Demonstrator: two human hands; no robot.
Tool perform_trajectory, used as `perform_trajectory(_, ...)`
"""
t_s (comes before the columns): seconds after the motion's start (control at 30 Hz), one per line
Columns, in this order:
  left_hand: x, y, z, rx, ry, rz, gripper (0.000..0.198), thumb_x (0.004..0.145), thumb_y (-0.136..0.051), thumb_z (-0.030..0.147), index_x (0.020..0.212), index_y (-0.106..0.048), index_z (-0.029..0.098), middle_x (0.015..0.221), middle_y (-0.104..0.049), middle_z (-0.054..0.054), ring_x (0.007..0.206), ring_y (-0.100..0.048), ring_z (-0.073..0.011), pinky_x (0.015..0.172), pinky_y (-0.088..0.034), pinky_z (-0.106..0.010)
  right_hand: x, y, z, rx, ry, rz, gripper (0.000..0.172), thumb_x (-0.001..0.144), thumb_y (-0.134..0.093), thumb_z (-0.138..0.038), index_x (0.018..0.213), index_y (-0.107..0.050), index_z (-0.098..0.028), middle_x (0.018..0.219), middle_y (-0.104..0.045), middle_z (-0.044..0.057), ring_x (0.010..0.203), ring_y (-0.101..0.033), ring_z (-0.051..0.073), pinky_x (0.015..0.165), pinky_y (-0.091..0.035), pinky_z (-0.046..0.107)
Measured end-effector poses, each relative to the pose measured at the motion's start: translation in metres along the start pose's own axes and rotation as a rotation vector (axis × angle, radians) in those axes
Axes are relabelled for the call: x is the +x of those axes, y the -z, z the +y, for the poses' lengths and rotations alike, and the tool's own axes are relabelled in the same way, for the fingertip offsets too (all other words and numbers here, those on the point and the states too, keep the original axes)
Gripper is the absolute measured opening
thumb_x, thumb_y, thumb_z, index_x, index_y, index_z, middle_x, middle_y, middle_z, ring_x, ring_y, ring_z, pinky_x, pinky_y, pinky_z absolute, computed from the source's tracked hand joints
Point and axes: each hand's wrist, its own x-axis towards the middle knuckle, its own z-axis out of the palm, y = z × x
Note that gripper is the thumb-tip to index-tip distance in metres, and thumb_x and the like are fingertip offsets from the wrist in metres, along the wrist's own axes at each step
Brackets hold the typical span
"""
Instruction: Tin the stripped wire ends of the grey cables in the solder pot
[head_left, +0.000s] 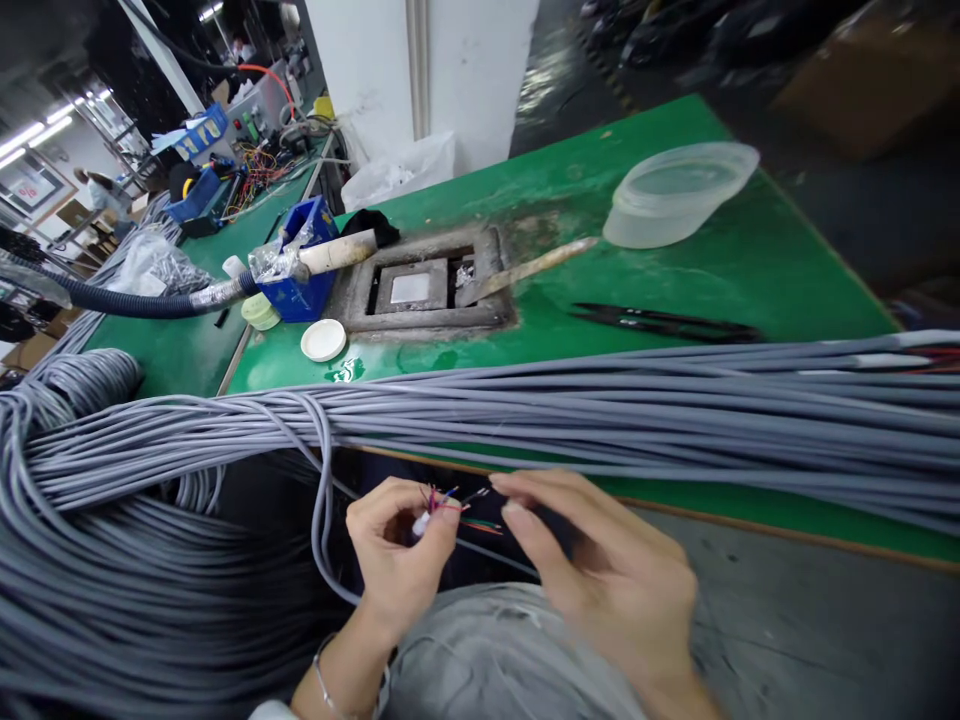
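Observation:
My left hand (pixel 405 545) is closed, thumb against fingers, on the end of a multi-core cable. Several thin coloured wires (pixel 480 525), among them red, blue, black, green and orange, fan out from that grip toward the right. White material (pixel 421 522) shows between the fingers, too small to make out further. Beside the wire tips is my right hand (pixel 600 570), its thumb and forefinger apart, with nothing visible held; the forefinger's tip comes very near a dark wire's end. Just above both hands, a thick bundle of grey cables (pixel 570 410) lies along the bench's front edge.
On the green bench (pixel 750 270) are a solder pot (pixel 427 290), a scraper-like stick (pixel 532 268), a plastic tub (pixel 675 195), black tweezers (pixel 667 322), a white lid (pixel 323 340) and a blue bin (pixel 315 290) with an extraction hose (pixel 142 300). Coiled cable (pixel 112 590) fills the left.

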Motion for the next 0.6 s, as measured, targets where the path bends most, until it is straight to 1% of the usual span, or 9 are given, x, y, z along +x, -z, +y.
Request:
perform_trajectory(0.1,0.0,0.002,0.002,0.011,-0.005,-0.017,0.014,0.067,-0.07,0.012,0.054,-0.065,0.014,0.057,-0.065,-0.004,0.049,-0.056,-0.0097,0.046,-0.043,-0.017,0.008,0.006,-0.001,-0.007,0.072,-0.055,0.015,0.087,-0.06,-0.007,0.091,-0.062,-0.022,0.082,-0.063,0.003,0.073,-0.06,0.016,0.067,-0.05,0.028)
perform_trajectory(0.2,-0.003,0.001,0.001,-0.001,0.122,-0.015,0.016,0.067,-0.073,0.019,0.054,-0.065,0.013,0.054,-0.063,-0.003,0.048,-0.051,-0.0088,0.045,-0.04,-0.018,0.01,0.003,-0.003,0.012,0.107,-0.067,0.016,0.086,-0.058,-0.004,0.086,-0.058,-0.02,0.078,-0.059,0.002,0.071,-0.056,0.014,0.065,-0.047,0.027)
perform_trajectory(0.27,-0.006,0.0,-0.002,-0.062,0.264,-0.002,0.019,0.066,-0.076,0.026,0.058,-0.066,0.013,0.053,-0.059,-0.001,0.045,-0.043,-0.0061,0.042,-0.035,-0.018,0.007,-0.002,-0.004,0.093,0.036,-0.071,0.015,0.088,-0.055,-0.005,0.084,-0.056,-0.02,0.076,-0.057,0.001,0.069,-0.054,0.013,0.063,-0.046,0.025)
perform_trajectory(0.33,-0.007,-0.002,-0.004,-0.174,0.4,-0.016,0.027,0.065,-0.079,0.035,0.062,-0.065,0.012,0.053,-0.057,0.0,0.041,-0.035,-0.0029,0.038,-0.027,-0.016,0.002,-0.007,-0.003,0.259,-0.072,-0.077,0.014,0.091,-0.05,-0.009,0.083,-0.054,-0.021,0.075,-0.054,0.001,0.069,-0.053,0.012,0.059,-0.046,0.022)
perform_trajectory(0.4,-0.006,-0.004,-0.004,-0.314,0.497,-0.053,0.037,0.063,-0.08,0.044,0.063,-0.06,0.013,0.053,-0.055,0.002,0.037,-0.028,-0.0003,0.033,-0.02,-0.015,-0.001,-0.01,-0.001,0.423,-0.153,-0.046,0.015,0.093,-0.046,-0.012,0.084,-0.054,-0.021,0.076,-0.053,0.0,0.07,-0.054,0.012,0.058,-0.047,0.021)
perform_trajectory(0.43,-0.004,-0.004,-0.004,-0.377,0.529,-0.069,0.041,0.062,-0.08,0.047,0.063,-0.056,0.013,0.053,-0.055,0.002,0.034,-0.025,0.0006,0.032,-0.018,-0.014,-0.002,-0.01,0.001,0.469,-0.164,-0.007,0.016,0.094,-0.046,-0.012,0.085,-0.055,-0.021,0.077,-0.054,0.001,0.072,-0.054,0.012,0.059,-0.047,0.021)
perform_trajectory(0.47,-0.002,-0.004,-0.004,-0.426,0.553,-0.083,0.045,0.061,-0.08,0.048,0.062,-0.051,0.014,0.053,-0.055,0.002,0.033,-0.024,0.0013,0.03,-0.016,-0.014,-0.002,-0.009,0.002,0.482,-0.151,0.039,0.015,0.093,-0.047,-0.011,0.087,-0.057,-0.021,0.077,-0.054,0.001,0.073,-0.054,0.012,0.061,-0.048,0.022)
perform_trajectory(0.53,0.002,-0.002,-0.004,-0.472,0.574,-0.105,0.048,0.061,-0.08,0.048,0.062,-0.045,0.015,0.055,-0.058,0.002,0.031,-0.023,0.0018,0.029,-0.016,-0.013,0.0,-0.006,0.003,0.422,-0.069,0.104,0.016,0.091,-0.051,-0.007,0.089,-0.06,-0.02,0.077,-0.056,0.001,0.075,-0.055,0.013,0.063,-0.048,0.025)
perform_trajectory(0.6,0.004,0.0,-0.004,-0.456,0.579,-0.124,0.046,0.064,-0.08,0.046,0.062,-0.046,0.015,0.056,-0.059,0.001,0.032,-0.026,0.0017,0.03,-0.018,-0.012,0.004,-0.003,0.002,0.318,0.062,0.103,0.017,0.086,-0.056,-0.003,0.091,-0.062,-0.018,0.078,-0.058,0.002,0.075,-0.055,0.014,0.063,-0.048,0.027)
